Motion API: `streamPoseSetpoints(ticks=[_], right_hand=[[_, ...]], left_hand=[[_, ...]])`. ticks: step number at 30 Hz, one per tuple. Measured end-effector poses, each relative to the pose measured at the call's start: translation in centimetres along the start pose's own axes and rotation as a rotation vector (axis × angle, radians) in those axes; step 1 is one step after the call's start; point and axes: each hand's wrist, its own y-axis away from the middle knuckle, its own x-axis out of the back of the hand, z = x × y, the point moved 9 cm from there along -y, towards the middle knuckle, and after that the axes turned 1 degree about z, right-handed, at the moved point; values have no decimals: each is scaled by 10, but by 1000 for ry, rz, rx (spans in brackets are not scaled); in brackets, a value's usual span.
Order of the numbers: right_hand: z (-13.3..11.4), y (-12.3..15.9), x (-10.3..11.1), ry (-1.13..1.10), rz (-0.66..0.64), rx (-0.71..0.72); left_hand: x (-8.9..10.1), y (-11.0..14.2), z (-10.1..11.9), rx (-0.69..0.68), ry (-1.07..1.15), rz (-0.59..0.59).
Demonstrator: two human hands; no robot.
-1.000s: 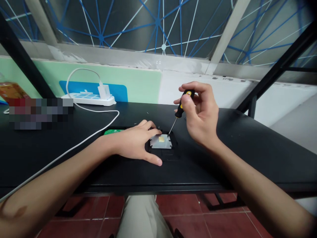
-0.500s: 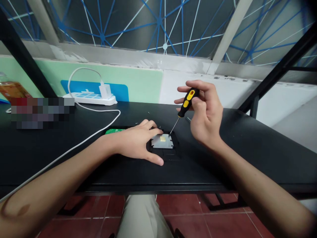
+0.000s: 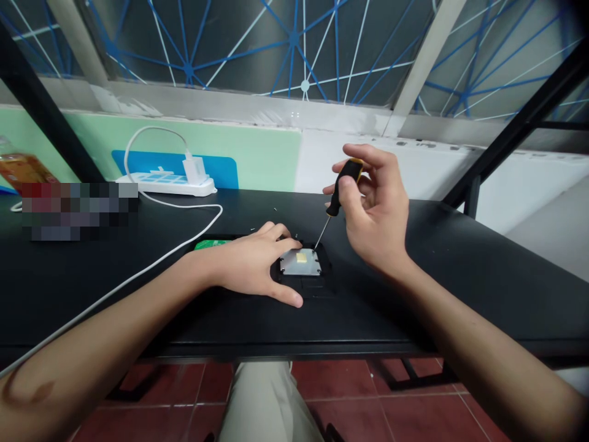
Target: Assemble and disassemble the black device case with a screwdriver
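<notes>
My right hand [image 3: 375, 202] grips a screwdriver [image 3: 339, 187] with a black and yellow handle. Its thin shaft slants down so that the tip meets the far right corner of a silver metal plate [image 3: 289, 264]. A small yellowish square pad [image 3: 301, 258] sits on that plate, which lies in a black plastic housing [image 3: 326, 264]. My left hand [image 3: 253, 264] rests flat across the housing with thumb and fingers spread, covering much of it. Beyond my left wrist shows part of a green circuit board [image 3: 210, 244].
Small screws [image 3: 275, 209] lie loose on the black table [image 3: 396, 313]. A white cable [image 3: 184, 244] runs under my left forearm from a charger [image 3: 194, 170] in a white power strip [image 3: 154, 184]. At the far left stands a bottle of orange drink [image 3: 23, 169].
My right thumb and fingers have turned the screwdriver handle, so its yellow inlays no longer face me. The tip stays at the same corner, and my left hand holds its place.
</notes>
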Motion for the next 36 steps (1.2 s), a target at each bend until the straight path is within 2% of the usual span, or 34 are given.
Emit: streamPoseSetpoints(ticks=[7, 15, 19, 23, 28, 31, 36], right_hand=[[1, 1, -5, -72, -48, -14], [-3, 0, 0, 96, 14, 59], [-2, 1, -1, 134, -7, 52], [1, 2, 5, 133, 50, 43], [13, 2, 11, 45, 138, 12], [26, 1, 11, -27, 166, -29], [44, 1, 9, -23, 178, -103]], left_hand=[[-1, 0, -1, 16, -9, -12], [0, 0, 1, 10, 10, -4], [0, -1, 0, 13, 17, -3], [0, 0, -1, 14, 14, -3], [0, 1, -1, 8, 25, -3], [-1, 1, -1, 4, 30, -6], [0, 2, -2, 16, 36, -11]])
